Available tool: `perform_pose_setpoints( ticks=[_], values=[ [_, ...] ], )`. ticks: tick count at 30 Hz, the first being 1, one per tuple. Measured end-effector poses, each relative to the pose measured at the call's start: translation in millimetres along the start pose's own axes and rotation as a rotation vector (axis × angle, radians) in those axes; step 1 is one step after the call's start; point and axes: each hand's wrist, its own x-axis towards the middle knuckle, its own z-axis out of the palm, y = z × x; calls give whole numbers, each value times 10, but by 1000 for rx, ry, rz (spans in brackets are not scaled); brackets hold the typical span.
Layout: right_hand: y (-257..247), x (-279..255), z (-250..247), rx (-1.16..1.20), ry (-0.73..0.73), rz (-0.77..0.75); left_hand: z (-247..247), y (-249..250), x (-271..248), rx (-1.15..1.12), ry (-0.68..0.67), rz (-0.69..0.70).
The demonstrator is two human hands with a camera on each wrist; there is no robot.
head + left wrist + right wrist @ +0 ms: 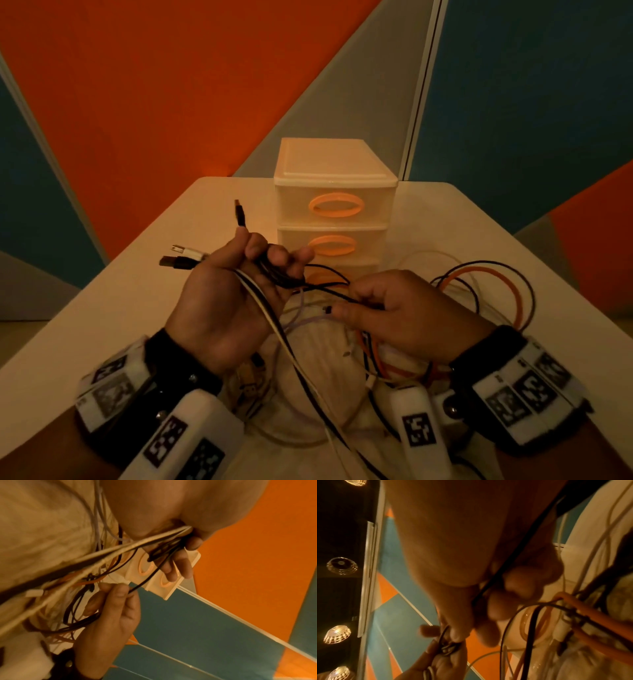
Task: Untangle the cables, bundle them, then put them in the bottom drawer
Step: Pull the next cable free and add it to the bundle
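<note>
My left hand (246, 274) is raised over the table and grips a bunch of black and white cables (270, 308); their USB plugs (185, 258) stick out past the fist. A thin black cable (329, 291) runs from that fist to my right hand (387, 305), which pinches it between thumb and fingers. In the left wrist view the same black cable (147, 580) crosses to the right hand (118, 601). An orange cable (507, 294) and more black and white loops lie tangled on the table under both hands. The three-drawer plastic unit (334, 205) stands behind, drawers closed.
The white table (137, 291) has bare surface to the left; its edges slant away on both sides. Cable loops spread to the right, close to the table's right edge. A white cloth-like surface (315, 377) lies under the cables near me.
</note>
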Motion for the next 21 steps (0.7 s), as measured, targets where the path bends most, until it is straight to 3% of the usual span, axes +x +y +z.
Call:
perform_pose_setpoints(
  ticks=[2, 6, 9, 13, 16, 18, 21],
  values=[
    [-32, -27, -4, 103, -54, -63, -7, 27, 11, -48, -2, 31],
    [-17, -26, 17, 260, -78, 11, -115, 176, 46, -131, -96, 24],
    [66, 22, -6, -5, -71, 134, -192, 220, 58, -101, -209, -45],
    [150, 35, -94, -197, 71, 260, -206, 218, 64, -28, -231, -58],
    [132, 20, -38, 50, -32, 143, -207, 246, 67, 18, -203, -44],
    [102, 5, -22, 229, -146, 153, -233, 288, 78, 3, -192, -37],
    [106, -16, -92, 114, -132, 236, -274, 340, 93, -18, -231, -43]
  ],
)
